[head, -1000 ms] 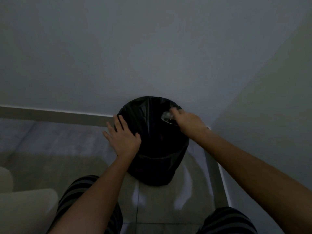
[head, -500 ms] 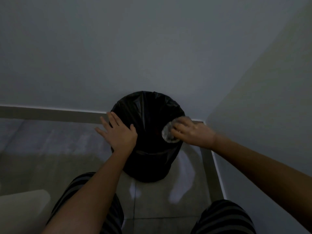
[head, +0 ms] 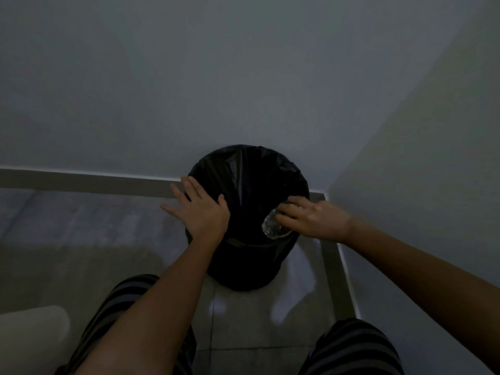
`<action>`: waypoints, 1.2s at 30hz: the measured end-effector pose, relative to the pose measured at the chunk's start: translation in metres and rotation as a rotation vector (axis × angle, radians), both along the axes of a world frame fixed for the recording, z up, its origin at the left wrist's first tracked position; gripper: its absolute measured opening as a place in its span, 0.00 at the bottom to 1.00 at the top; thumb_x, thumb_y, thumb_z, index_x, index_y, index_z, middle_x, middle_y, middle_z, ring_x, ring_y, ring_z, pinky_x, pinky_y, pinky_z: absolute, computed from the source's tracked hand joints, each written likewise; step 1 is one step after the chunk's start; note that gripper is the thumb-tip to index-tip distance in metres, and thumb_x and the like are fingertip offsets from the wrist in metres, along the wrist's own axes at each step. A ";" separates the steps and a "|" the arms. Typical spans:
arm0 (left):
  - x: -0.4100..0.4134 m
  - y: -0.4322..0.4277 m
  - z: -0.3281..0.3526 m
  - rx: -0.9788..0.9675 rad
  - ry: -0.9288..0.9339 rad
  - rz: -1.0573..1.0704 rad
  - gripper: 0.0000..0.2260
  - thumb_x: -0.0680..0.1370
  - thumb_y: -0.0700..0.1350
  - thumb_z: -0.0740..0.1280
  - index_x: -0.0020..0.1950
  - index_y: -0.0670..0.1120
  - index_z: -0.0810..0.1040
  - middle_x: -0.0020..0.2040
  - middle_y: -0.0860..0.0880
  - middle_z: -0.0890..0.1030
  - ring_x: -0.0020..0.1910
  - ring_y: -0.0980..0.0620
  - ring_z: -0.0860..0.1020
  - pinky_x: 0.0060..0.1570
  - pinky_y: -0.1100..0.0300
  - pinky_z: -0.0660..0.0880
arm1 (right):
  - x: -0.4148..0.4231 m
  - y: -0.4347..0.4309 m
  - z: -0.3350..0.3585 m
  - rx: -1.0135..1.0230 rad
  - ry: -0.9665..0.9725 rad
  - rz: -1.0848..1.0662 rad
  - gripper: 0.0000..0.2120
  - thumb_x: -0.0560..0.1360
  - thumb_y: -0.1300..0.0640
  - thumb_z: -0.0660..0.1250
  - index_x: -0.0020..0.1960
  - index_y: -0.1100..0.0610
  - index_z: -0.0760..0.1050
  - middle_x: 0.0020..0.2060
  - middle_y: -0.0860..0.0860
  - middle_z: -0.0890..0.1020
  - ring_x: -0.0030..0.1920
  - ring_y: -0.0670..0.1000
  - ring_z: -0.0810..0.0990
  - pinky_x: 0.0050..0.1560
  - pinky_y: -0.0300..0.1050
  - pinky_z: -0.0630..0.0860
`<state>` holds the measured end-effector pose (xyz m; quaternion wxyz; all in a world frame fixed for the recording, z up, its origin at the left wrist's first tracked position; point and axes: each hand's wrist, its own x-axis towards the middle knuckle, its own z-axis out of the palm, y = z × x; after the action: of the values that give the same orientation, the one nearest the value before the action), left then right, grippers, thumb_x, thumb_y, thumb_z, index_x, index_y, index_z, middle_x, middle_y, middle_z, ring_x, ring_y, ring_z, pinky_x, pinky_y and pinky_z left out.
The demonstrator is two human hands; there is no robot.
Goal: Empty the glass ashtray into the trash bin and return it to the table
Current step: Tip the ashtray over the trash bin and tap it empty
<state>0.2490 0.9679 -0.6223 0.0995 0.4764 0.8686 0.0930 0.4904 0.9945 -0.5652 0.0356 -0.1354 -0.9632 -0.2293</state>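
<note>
A black-lined trash bin [head: 247,217] stands on the tiled floor [head: 243,328] in the corner of a dim room, its far rim close against the back wall [head: 216,77] at 12 o'clock and the side wall [head: 433,158] near at 3 o'clock. A baseboard [head: 81,181] runs along the foot of the back wall to the corner.

The left hand [head: 200,212] lies flat with fingers spread on the bin's rim at 9 o'clock, thumb reaching over the dark liner. The right hand [head: 313,219] comes in from 3 o'clock and pinches the glass ashtray [head: 273,227] at its edge. The ashtray is tilted on its side over the bin's near right rim, at about 4 o'clock of the opening; whether it touches the liner cannot be told in this light.

Open floor stretches to 9 o'clock of the bin, well clear as far as a pale cushioned edge [head: 32,334] at the lower left. To the right only a narrow strip of floor shows between bin and side wall. Striped trouser knees [head: 351,345] flank the free tiles at 6 o'clock.
</note>
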 end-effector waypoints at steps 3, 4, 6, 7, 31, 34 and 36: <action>-0.001 0.000 0.000 -0.009 0.000 0.003 0.36 0.79 0.59 0.53 0.78 0.39 0.44 0.79 0.42 0.48 0.77 0.37 0.45 0.68 0.28 0.45 | -0.008 0.007 0.013 0.049 0.083 -0.031 0.11 0.79 0.65 0.57 0.55 0.56 0.74 0.50 0.54 0.85 0.47 0.58 0.84 0.27 0.44 0.80; -0.003 0.001 -0.001 -0.011 0.010 -0.003 0.36 0.79 0.59 0.53 0.77 0.38 0.45 0.79 0.42 0.49 0.77 0.37 0.45 0.68 0.28 0.45 | -0.008 0.008 0.015 0.069 0.125 -0.064 0.11 0.78 0.65 0.58 0.55 0.56 0.75 0.50 0.54 0.85 0.47 0.57 0.84 0.30 0.44 0.81; -0.006 0.002 -0.001 -0.014 0.014 -0.006 0.37 0.79 0.59 0.54 0.77 0.38 0.45 0.79 0.41 0.49 0.77 0.37 0.45 0.68 0.27 0.46 | -0.003 0.005 0.011 0.070 0.185 -0.107 0.11 0.78 0.66 0.58 0.56 0.57 0.74 0.51 0.55 0.85 0.48 0.58 0.85 0.35 0.45 0.82; -0.005 0.002 0.000 -0.012 0.002 -0.002 0.37 0.79 0.59 0.54 0.77 0.38 0.45 0.79 0.41 0.49 0.77 0.37 0.45 0.67 0.26 0.46 | 0.002 0.002 0.005 0.047 0.176 -0.102 0.11 0.78 0.66 0.56 0.56 0.58 0.73 0.50 0.56 0.85 0.49 0.59 0.84 0.35 0.46 0.83; 0.022 0.012 0.006 -0.025 -0.076 0.029 0.35 0.80 0.56 0.56 0.78 0.41 0.43 0.79 0.43 0.44 0.76 0.34 0.42 0.59 0.20 0.51 | 0.018 0.013 0.018 0.040 0.168 -0.181 0.07 0.81 0.65 0.56 0.55 0.60 0.70 0.54 0.62 0.83 0.52 0.64 0.82 0.40 0.54 0.83; 0.023 0.012 0.006 -0.022 -0.075 0.028 0.35 0.80 0.56 0.56 0.78 0.41 0.43 0.79 0.42 0.44 0.76 0.34 0.41 0.59 0.20 0.51 | 0.028 -0.005 0.007 0.010 0.143 -0.120 0.11 0.83 0.64 0.49 0.54 0.58 0.70 0.53 0.61 0.84 0.52 0.64 0.83 0.38 0.51 0.83; 0.027 0.013 0.006 -0.031 -0.064 0.008 0.35 0.79 0.56 0.56 0.78 0.42 0.43 0.79 0.43 0.43 0.75 0.34 0.40 0.59 0.20 0.51 | 0.035 -0.020 -0.002 -0.050 0.069 -0.090 0.16 0.83 0.64 0.43 0.55 0.57 0.69 0.51 0.61 0.85 0.49 0.63 0.84 0.30 0.47 0.82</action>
<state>0.2763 0.9809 -0.6166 0.1345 0.4683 0.8681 0.0950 0.5259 0.9749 -0.5675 0.0551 -0.1872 -0.9598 -0.2018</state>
